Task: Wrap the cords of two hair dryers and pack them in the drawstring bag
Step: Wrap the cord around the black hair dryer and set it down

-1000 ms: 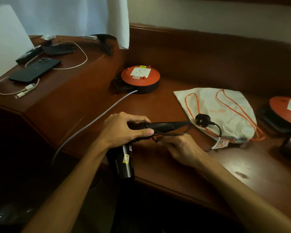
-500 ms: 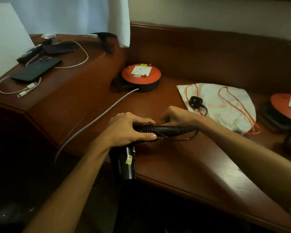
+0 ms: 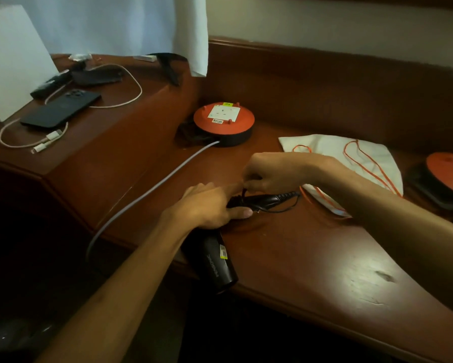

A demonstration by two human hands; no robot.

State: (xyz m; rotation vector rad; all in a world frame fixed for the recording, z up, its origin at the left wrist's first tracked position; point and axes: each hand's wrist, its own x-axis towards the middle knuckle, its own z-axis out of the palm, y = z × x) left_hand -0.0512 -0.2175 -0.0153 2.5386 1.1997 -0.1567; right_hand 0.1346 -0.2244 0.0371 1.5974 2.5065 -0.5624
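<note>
A black hair dryer point(image 3: 216, 260) lies at the front edge of the wooden desk point(image 3: 311, 258), barrel toward me and handle pointing right. My left hand point(image 3: 207, 206) grips the handle near the barrel. Just above the handle, my right hand point(image 3: 270, 174) pinches the dryer's thin black cord point(image 3: 283, 209), part of which loops below the handle's end. The plug is hidden. A white drawstring bag point(image 3: 332, 148) with orange strings lies flat to the right, partly behind my right forearm. A second dryer is not clearly in view.
An orange cable reel point(image 3: 224, 120) with a white socket stands behind the hands; its grey cable point(image 3: 152, 189) runs off the desk's left edge. Another orange reel point(image 3: 448, 174) sits at far right. A phone point(image 3: 60, 108) and white charging cables lie on the raised left shelf.
My right hand has carried the cord from below the handle up and over it toward the left. The plug that lay on the bag is no longer visible. My left hand kept its grip.
</note>
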